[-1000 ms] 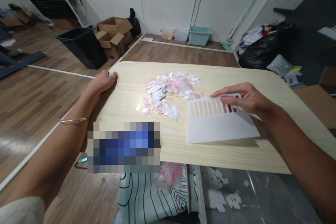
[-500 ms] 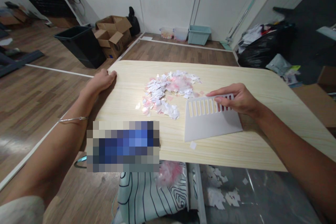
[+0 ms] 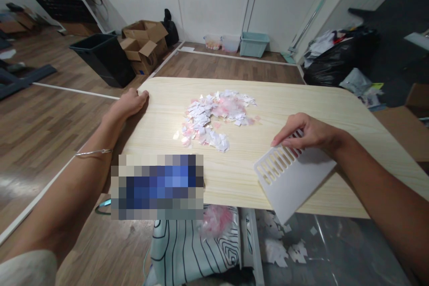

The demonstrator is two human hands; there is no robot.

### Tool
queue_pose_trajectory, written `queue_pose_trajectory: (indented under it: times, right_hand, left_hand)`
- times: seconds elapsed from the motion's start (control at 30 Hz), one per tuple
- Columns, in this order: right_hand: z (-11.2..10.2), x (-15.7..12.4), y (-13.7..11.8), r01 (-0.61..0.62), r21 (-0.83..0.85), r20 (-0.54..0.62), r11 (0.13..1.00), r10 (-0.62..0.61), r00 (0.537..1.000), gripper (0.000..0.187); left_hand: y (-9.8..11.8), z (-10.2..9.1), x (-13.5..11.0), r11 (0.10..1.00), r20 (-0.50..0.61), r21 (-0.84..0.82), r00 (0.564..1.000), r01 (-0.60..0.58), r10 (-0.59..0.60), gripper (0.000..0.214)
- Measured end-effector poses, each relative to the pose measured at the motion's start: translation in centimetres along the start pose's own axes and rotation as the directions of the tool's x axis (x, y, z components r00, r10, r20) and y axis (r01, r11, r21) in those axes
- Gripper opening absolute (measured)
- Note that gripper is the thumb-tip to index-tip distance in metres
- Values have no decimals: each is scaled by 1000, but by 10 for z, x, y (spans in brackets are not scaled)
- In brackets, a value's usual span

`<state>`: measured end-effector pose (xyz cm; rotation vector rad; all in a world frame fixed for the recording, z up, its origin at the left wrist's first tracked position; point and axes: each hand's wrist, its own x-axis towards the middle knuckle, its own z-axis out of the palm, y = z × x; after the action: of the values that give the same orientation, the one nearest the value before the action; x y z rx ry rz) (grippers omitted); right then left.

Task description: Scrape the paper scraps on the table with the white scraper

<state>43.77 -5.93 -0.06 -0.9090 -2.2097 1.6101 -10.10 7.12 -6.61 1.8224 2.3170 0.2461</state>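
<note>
My right hand (image 3: 306,136) grips a white plastic scraper (image 3: 291,178) by its slotted top edge. The scraper is tilted, and its lower corner hangs past the near edge of the light wooden table (image 3: 335,107). A pile of small white and pink paper scraps (image 3: 214,118) lies in the middle of the table, to the left of the scraper. My left hand (image 3: 129,103) rests curled on the table's far left corner and holds nothing that I can see.
Below the table's near edge stands a clear bin (image 3: 301,250) with paper scraps in it, next to a patterned bag (image 3: 187,246). On the floor behind are a black bin (image 3: 103,58), cardboard boxes (image 3: 145,44), a teal tub (image 3: 254,44) and black rubbish bags (image 3: 335,62).
My right hand has drawn the scraper towards me and to the right, off the table's near edge, and turned it at an angle. The loose scrap near the edge is gone. My left hand stayed still.
</note>
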Motion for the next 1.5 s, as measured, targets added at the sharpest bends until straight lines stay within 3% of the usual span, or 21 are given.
queue_pose_trajectory:
  times: [0.13, 0.27, 0.47, 0.63, 1.0, 1.2, 1.5]
  right_hand:
    - [2, 0, -9, 0, 29, -14, 1000, 1, 1000, 21]
    - [8, 0, -16, -4, 19, -212, 1000, 8, 977, 32]
    - [20, 4, -24, -9, 47, -547, 999, 33, 836, 38]
    - [22, 10, -24, -17, -8, -683, 1000, 7, 730, 41]
    - [24, 10, -19, -51, -152, -793, 987, -90, 603, 26]
    - [28, 19, -19, -45, -104, -797, 994, -56, 602, 28]
    - [31, 19, -15, -53, -132, -835, 990, -82, 544, 30]
  left_hand:
    - [5, -3, -5, 999, 3, -31, 999, 34, -34, 71]
    - [7, -4, -7, 997, 8, -52, 999, 49, -49, 74]
    - [6, -3, -6, 995, -5, -78, 998, 55, -56, 73]
    - [7, -4, -7, 997, 23, -60, 999, 47, -46, 77]
    - [9, -6, -12, 996, -3, -84, 999, 44, -45, 74]
    - [8, -5, -9, 997, 2, -72, 999, 33, -33, 77]
    - [9, -5, -10, 997, 4, -76, 1000, 31, -31, 76]
